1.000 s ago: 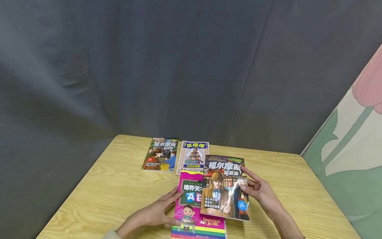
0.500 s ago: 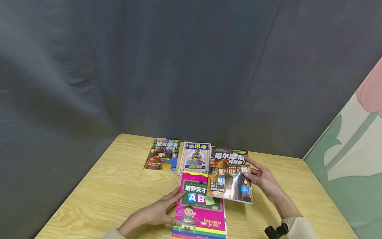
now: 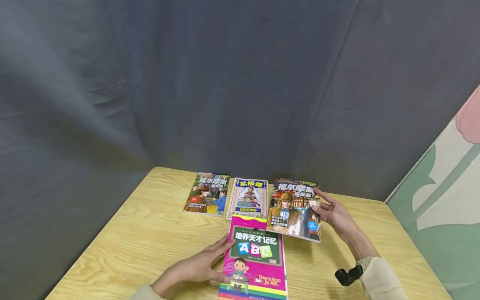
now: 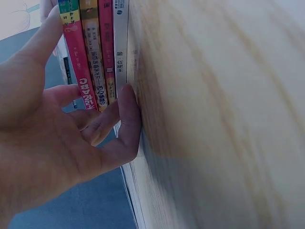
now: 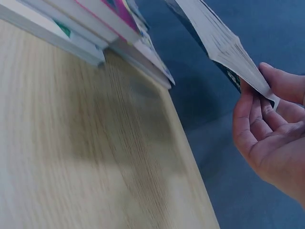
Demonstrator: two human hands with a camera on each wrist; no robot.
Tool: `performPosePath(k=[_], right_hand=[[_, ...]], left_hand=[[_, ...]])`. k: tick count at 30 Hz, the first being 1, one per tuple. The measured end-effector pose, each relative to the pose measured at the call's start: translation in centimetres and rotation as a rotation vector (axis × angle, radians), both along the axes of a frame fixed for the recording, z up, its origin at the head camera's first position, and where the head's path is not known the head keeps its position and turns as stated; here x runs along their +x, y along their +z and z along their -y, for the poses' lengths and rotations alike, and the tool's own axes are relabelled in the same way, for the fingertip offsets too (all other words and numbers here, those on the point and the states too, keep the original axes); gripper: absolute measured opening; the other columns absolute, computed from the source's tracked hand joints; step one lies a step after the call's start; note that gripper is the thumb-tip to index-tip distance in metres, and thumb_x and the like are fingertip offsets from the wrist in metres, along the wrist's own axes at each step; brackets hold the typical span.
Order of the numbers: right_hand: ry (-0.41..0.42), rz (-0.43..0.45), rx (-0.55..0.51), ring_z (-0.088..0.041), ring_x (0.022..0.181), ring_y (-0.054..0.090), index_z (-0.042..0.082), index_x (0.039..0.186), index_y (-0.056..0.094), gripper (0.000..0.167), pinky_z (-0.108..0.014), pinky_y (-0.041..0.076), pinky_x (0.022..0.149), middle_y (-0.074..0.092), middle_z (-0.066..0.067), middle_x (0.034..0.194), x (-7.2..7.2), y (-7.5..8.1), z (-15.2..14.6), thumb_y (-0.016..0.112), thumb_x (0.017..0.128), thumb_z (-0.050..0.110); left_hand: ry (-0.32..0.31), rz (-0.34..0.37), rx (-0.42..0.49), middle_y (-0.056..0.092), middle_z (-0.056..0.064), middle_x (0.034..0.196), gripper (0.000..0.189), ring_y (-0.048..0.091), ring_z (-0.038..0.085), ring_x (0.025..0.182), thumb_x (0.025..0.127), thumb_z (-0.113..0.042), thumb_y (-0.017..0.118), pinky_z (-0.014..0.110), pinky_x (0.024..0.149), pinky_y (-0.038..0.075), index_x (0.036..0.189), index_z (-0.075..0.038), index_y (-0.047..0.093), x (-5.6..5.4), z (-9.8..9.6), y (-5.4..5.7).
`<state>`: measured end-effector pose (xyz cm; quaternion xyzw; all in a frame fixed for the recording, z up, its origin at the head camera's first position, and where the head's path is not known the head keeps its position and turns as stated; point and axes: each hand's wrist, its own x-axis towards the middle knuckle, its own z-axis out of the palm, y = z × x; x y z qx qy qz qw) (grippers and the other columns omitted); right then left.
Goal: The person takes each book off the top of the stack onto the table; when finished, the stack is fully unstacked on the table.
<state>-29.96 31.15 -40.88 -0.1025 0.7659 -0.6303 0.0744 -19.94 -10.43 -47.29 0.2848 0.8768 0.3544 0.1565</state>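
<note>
Head cam: R hand (image 3: 340, 217) pinches bk (image 3: 290, 210), L hand (image 3: 199, 263) spread against stack (image 3: 258, 262).

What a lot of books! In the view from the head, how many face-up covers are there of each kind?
Sherlock Holmes covers: 2 (far-left cover, hand-held cover)
Pale-bordered cover: 1
Pink ABC cover: 1
Total: 4 covers

A dark curtain (image 3: 240, 91) hangs behind the wooden tabletop (image 3: 150, 233); right of the tabletop, a panel (image 3: 431, 200) shows a pink tulip (image 3: 471, 118).
</note>
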Motion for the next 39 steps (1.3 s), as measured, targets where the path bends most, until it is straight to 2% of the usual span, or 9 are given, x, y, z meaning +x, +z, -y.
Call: performPosePath(k=[3, 5, 7, 9, 16, 22, 28, 33, 39], right_hand=[[-0.015, 0.017, -0.008, -0.003, 0.061, 0.036, 0.013, 0.155, 0.019, 0.071, -0.023, 0.037, 0.054, 0.040, -0.002, 0.079, -0.8, -0.2, -0.3, 0.058, 0.097, 0.012], [-0.022, 0.028, 0.003, 0.003, 0.072, 0.046, 0.013, 0.155, 0.018, 0.071, -0.018, 0.044, 0.063, 0.052, -0.020, 0.104, -1.3, -0.3, -0.5, 0.058, 0.097, 0.013], [-0.024, 0.038, 0.015, 0.005, 0.089, 0.053, 0.013, 0.155, 0.016, 0.073, -0.018, 0.049, 0.074, 0.037, -0.032, 0.138, -1.7, -0.5, -0.8, 0.059, 0.097, 0.014], [-0.022, 0.039, 0.030, 0.003, 0.101, 0.055, 0.013, 0.155, 0.014, 0.073, -0.021, 0.050, 0.083, 0.018, -0.029, 0.153, -2.2, -0.6, -1.1, 0.058, 0.097, 0.014], [-0.035, 0.058, 0.035, -0.005, 0.090, 0.058, 0.009, 0.155, 0.017, 0.070, -0.025, 0.052, 0.079, 0.056, -0.002, 0.112, -3.7, -1.1, -1.6, 0.057, 0.097, 0.011], [-0.047, 0.050, 0.065, -0.003, 0.095, 0.056, 0.011, 0.155, 0.016, 0.069, -0.026, 0.047, 0.080, 0.051, 0.004, 0.118, -4.8, -1.2, -1.3, 0.056, 0.099, 0.017], [-0.132, 0.061, 0.062, -0.003, 0.085, 0.056, 0.010, 0.154, 0.020, 0.061, -0.026, 0.046, 0.073, 0.058, 0.005, 0.104, -5.8, -2.0, -0.4, 0.050, 0.101, 0.013], [-0.200, 0.064, 0.143, 0.000, 0.082, 0.056, 0.008, 0.153, 0.024, 0.058, -0.024, 0.046, 0.067, 0.061, 0.001, 0.112, -6.4, -3.2, 0.5, 0.050, 0.101, 0.013], [-0.249, 0.048, 0.212, -0.002, 0.067, 0.053, 0.001, 0.150, 0.029, 0.055, -0.022, 0.043, 0.055, 0.066, 0.007, 0.085, -7.3, -4.1, 1.4, 0.051, 0.099, 0.007]], left_hand=[[0.001, -0.002, 0.002, 0.008, 0.012, 0.161, 0.097, 0.020, 0.047, 0.139, 0.078, -0.051, 0.072, 0.065, 0.107, 0.024, 0.155, -0.024, 0.020, 0.0, 0.0, 0.1], [-0.001, -0.002, 0.007, 0.008, 0.012, 0.161, 0.097, 0.020, 0.047, 0.139, 0.078, -0.050, 0.072, 0.065, 0.107, 0.024, 0.155, -0.023, 0.020, 0.0, 0.0, 0.1], [-0.004, -0.001, 0.009, 0.008, 0.013, 0.161, 0.097, 0.020, 0.047, 0.139, 0.078, -0.049, 0.073, 0.066, 0.107, 0.024, 0.155, -0.022, 0.020, 0.0, 0.0, 0.2], [-0.006, 0.001, 0.011, 0.008, 0.013, 0.161, 0.097, 0.020, 0.048, 0.139, 0.078, -0.049, 0.073, 0.066, 0.107, 0.024, 0.155, -0.023, 0.020, 0.0, -0.1, 0.2], [-0.002, 0.011, 0.005, 0.008, 0.011, 0.161, 0.095, 0.019, 0.046, 0.140, 0.079, -0.050, 0.072, 0.065, 0.107, 0.024, 0.155, -0.027, 0.019, -0.1, 0.0, -0.1], [0.004, 0.005, -0.002, 0.008, 0.010, 0.161, 0.095, 0.020, 0.046, 0.140, 0.078, -0.050, 0.072, 0.065, 0.107, 0.024, 0.155, -0.029, 0.020, -0.1, -0.1, -0.1], [0.009, 0.010, 0.001, 0.007, 0.010, 0.161, 0.095, 0.019, 0.047, 0.140, 0.079, -0.050, 0.072, 0.066, 0.108, 0.022, 0.155, -0.028, 0.020, 0.1, -0.2, 0.1], [0.009, 0.023, -0.010, 0.006, 0.009, 0.161, 0.096, 0.020, 0.047, 0.140, 0.078, -0.050, 0.072, 0.065, 0.108, 0.022, 0.155, -0.029, 0.019, 0.3, -0.3, -0.1], [0.018, 0.009, -0.014, 0.006, 0.007, 0.162, 0.096, 0.020, 0.046, 0.140, 0.077, -0.051, 0.072, 0.065, 0.108, 0.023, 0.155, -0.030, 0.019, 0.1, -0.3, -0.1]])
